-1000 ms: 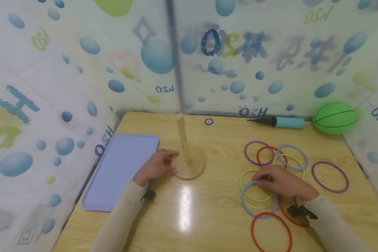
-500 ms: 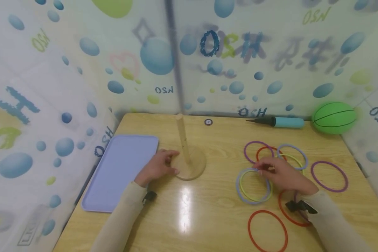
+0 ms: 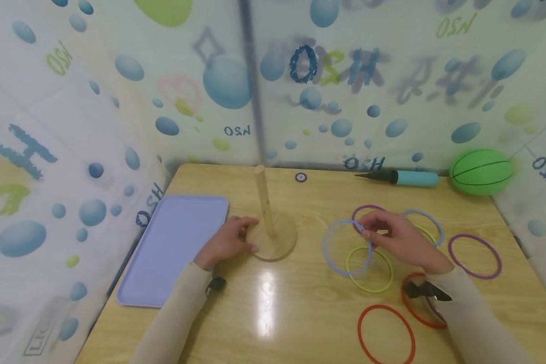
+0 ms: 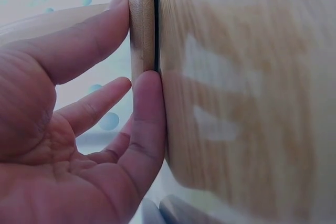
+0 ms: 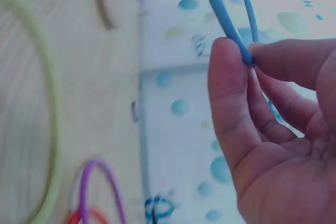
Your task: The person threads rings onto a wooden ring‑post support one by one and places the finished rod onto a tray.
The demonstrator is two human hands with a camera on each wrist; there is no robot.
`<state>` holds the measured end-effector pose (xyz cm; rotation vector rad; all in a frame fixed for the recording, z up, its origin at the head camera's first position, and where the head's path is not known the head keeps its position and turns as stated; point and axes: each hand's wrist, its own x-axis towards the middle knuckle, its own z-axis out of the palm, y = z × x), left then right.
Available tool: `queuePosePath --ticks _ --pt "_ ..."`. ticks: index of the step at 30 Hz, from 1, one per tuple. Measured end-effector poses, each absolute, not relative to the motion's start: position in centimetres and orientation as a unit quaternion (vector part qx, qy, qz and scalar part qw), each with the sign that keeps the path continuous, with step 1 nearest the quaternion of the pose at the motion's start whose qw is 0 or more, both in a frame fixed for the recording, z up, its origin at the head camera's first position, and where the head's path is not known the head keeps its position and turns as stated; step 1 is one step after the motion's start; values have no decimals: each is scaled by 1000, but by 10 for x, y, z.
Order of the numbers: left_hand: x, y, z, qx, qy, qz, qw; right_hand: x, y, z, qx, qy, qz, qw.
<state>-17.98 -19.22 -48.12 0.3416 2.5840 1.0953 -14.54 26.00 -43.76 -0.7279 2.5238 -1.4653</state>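
A wooden stand with an upright peg [image 3: 264, 202] and a round base stands at mid-table. My left hand [image 3: 227, 240] holds the near-left edge of that base with thumb and fingertips, right against the base rim [image 4: 142, 30] in the left wrist view. My right hand [image 3: 398, 245] pinches a thin blue ring [image 3: 324, 247] between thumb and forefinger. The held ring hangs tilted over the table and overlaps a yellow-green ring [image 3: 392, 270] in the head view. Close up in the right wrist view, the blue ring's rim [image 5: 223, 11] rises from the fingertips.
More rings lie on the right: a purple one [image 3: 466, 235], a red one [image 3: 382, 306], others partly under my right hand and wrist. A lilac tray [image 3: 177, 242] lies left. Along the back are a small disc [image 3: 301, 177], a hand pump [image 3: 416, 178] and a green ball [image 3: 481, 172].
My right hand first slid the blue ring over the yellow-green one, then raised it and moved it up and left. My left hand has stayed at the stand's base.
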Motion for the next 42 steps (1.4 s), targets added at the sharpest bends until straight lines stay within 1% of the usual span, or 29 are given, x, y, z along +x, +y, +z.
queuePosePath --ticks 5,11,19,24,30,37,42 --pt "-179 -191 -481 112 903 382 160 -143 242 -414 -233 804 -541 79" --pt "-178 -190 -478 108 906 375 162 -142 219 -389 -218 777 -587 62" --pt "-180 -191 -478 119 908 369 158 -148 188 -370 -190 715 -671 50" --pt "-180 -192 -479 131 909 366 148 -157 161 -364 -205 635 -744 42" --pt "-181 -192 -480 128 905 375 157 -167 130 -359 -197 597 -777 33" --pt "-182 -190 -475 137 909 362 153 -179 105 -355 -163 528 -831 57" --pt "-182 -190 -474 137 911 357 150 -186 98 -364 -136 510 -845 86"
